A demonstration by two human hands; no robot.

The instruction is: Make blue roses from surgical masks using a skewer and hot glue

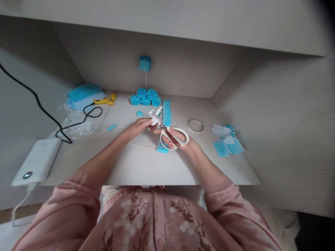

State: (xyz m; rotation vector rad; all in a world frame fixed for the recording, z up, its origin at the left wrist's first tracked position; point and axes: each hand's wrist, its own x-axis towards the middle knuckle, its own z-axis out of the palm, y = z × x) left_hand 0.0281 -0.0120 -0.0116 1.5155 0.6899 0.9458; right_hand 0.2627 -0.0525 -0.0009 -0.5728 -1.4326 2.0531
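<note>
My left hand (140, 128) is closed on a small white strip (155, 120) that looks like paper or tape. In my right hand (179, 139) is a pair of white-handled scissors (184, 134), its blades apart around the strip. Below the scissors lies a stick with a blue piece (162, 149) at its end, partly hidden by the handles. Just beyond my hands are a fringed blue strip (166, 111) and a small blue scrap (140, 114). Several rolled blue flowers (146, 97) are stacked at the back, with one blue flower on a stick (144, 63) standing upright behind them.
At left are blue face masks (85, 94), a yellow glue gun (106, 100) with a black cord, white scraps (81, 127), a blue-tipped stick (90, 140) and a white power bank (39, 162). A tape ring (195, 125) and blue and white cuttings (227, 141) lie right. Walls enclose the table.
</note>
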